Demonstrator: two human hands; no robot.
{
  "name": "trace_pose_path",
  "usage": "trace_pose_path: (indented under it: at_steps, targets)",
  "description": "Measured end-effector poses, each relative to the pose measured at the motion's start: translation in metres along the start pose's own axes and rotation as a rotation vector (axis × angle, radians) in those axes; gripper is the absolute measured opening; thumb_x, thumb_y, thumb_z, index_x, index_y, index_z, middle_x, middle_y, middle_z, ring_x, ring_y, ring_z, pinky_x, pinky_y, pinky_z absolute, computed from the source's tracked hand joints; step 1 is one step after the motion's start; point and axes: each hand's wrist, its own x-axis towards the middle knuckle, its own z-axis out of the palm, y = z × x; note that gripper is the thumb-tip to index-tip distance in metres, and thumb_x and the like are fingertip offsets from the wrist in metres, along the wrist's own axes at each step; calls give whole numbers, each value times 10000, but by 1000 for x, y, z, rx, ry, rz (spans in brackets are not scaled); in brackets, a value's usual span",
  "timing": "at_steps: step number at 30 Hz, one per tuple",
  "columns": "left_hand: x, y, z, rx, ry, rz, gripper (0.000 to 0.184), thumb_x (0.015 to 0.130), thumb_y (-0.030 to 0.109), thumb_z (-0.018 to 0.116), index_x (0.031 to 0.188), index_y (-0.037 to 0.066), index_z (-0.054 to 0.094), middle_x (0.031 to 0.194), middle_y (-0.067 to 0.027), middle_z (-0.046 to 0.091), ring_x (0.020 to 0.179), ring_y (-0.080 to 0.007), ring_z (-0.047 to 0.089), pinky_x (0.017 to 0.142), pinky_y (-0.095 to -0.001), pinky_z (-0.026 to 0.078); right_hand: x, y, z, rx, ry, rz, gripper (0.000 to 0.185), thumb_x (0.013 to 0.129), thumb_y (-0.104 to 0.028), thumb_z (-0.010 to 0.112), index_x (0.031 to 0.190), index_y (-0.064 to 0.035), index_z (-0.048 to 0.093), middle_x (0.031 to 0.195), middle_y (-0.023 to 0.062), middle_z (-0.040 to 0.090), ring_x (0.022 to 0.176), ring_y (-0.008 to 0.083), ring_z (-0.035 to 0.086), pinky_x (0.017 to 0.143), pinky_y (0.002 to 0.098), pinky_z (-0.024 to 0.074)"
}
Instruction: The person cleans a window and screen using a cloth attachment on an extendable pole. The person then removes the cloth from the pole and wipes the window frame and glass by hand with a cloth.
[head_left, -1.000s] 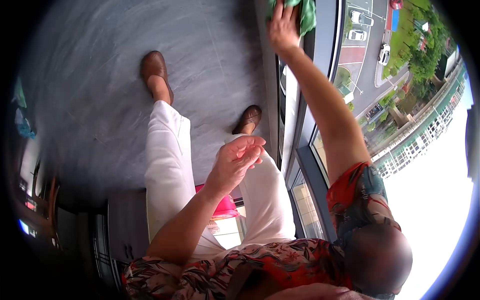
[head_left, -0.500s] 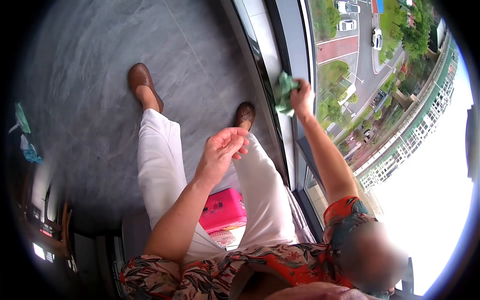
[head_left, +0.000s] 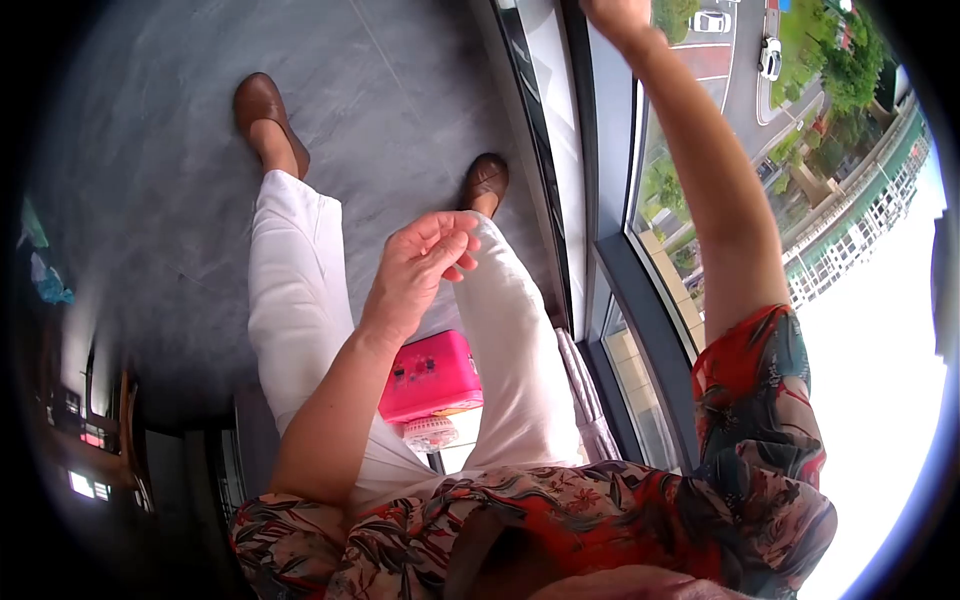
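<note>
My left hand (head_left: 420,265) hovers over my white-trousered leg (head_left: 513,350), fingers loosely curled and tips apart, with nothing visible in it. At the top edge of the view, my right hand (head_left: 622,18) reaches up along the grey window frame (head_left: 612,130). Its fingers are cut off by the edge, and the green cloth it held a moment ago is out of sight. The window glass (head_left: 668,160) lies beside my right forearm.
A pink case (head_left: 432,375) sits between my legs, near a lace-like item (head_left: 430,432). Grey floor (head_left: 390,90) stretches under my brown shoes (head_left: 486,184). A dark-edged sill (head_left: 545,130) runs along the window. Green and blue items (head_left: 48,280) lie far left.
My right arm has stretched further up along the window frame, carrying the hand to the top edge; the green cloth has left view. The left hand stays curled over my leg as the view shifts.
</note>
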Motion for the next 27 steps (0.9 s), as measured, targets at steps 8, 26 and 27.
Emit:
trace_pose_path:
  at_steps: [8,26,27]
  targets:
    - [14,-37,9,119,43,-36,238,876,212,531,1032,40,578,853,-29,602,725,-102,565,646,-235,430,-287,17,51,-8,-335,163,656,803,-102,445,1400,-80,172,1382,183,269,1314,348,184,1067,453,155]
    - [9,-34,40,166,-54,-26,243,877,148,509,1077,17,557,893,-48,620,747,-116,574,650,-241,436,-377,52,64,1143,242,2108,305,790,-133,573,1083,-81,509,1128,153,495,1017,323,497,746,462,473]
    - [11,-14,24,148,-55,-9,245,877,150,508,1077,16,557,893,-48,621,747,-114,573,649,-241,436,-361,65,90,1471,400,2082,246,837,-103,497,1081,-104,527,1120,127,496,1002,295,507,714,487,482]
